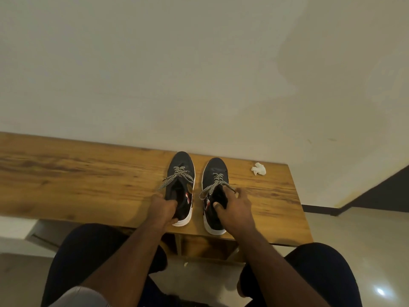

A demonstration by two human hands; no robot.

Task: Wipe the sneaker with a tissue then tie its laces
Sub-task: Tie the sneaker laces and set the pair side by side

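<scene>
Wooden counter point(88, 173) along a pale wall carries two dark sneakers, toes to the wall, seemingly to steady them for lacing. A seated person's left hand point(164, 208) curls its fingers point(171, 204) into the left sneaker point(180, 187) collar. Right hand point(235, 207) grips the right sneaker point(213, 196) opening, holding it down. Speckled laces point(208, 190) hang untied. Crumpled tissue point(258, 169) lies well apart, near the counter's right end, likely finished with.

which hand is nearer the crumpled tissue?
Right. The right hand grips the right sneaker, below-left of the tissue; the left hand holds the left sneaker, farther away.
</scene>
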